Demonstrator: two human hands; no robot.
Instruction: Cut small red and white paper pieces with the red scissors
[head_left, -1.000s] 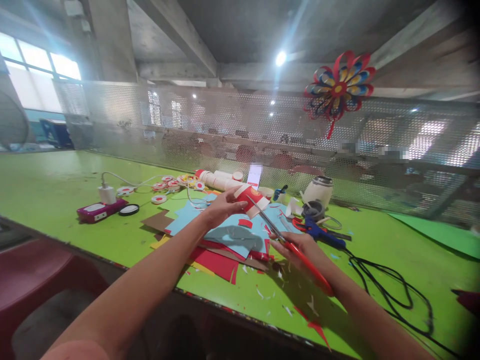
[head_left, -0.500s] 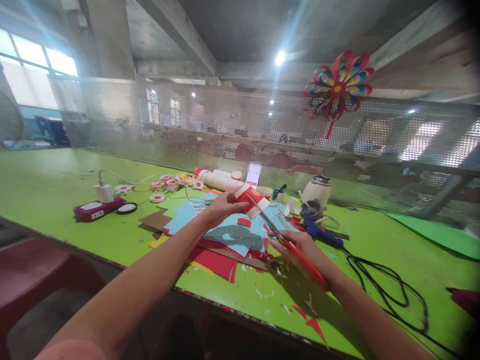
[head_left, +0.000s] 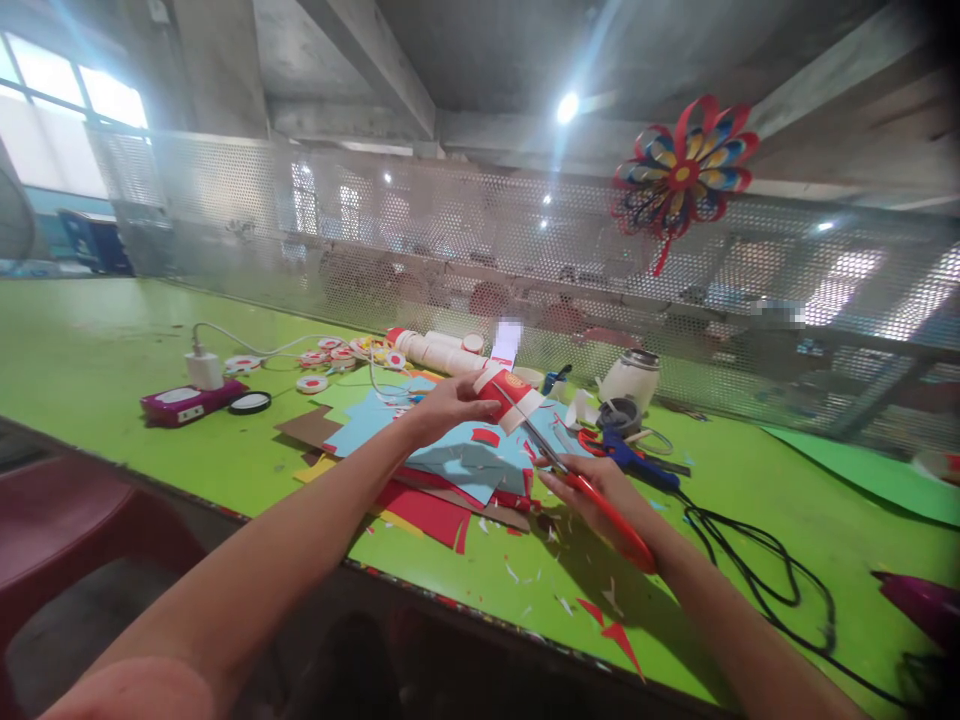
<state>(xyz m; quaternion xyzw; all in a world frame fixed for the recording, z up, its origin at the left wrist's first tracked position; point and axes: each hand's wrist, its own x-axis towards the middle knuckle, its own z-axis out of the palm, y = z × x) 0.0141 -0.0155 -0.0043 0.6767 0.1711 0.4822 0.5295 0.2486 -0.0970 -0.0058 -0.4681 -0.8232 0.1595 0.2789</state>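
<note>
A: Two hands engaged. State each.

B: Left hand grips a red-and-white paper cup above the stack of coloured paper sheets. Right hand is closed around red-handled scissors, blades angled up to the cup's rim.

A: Change over the last second?

B: Minimal. Cup and blades hold the same contact; only the view has shifted. Judgement: cutting is in progress. Scraps lie on the green counter.
</note>
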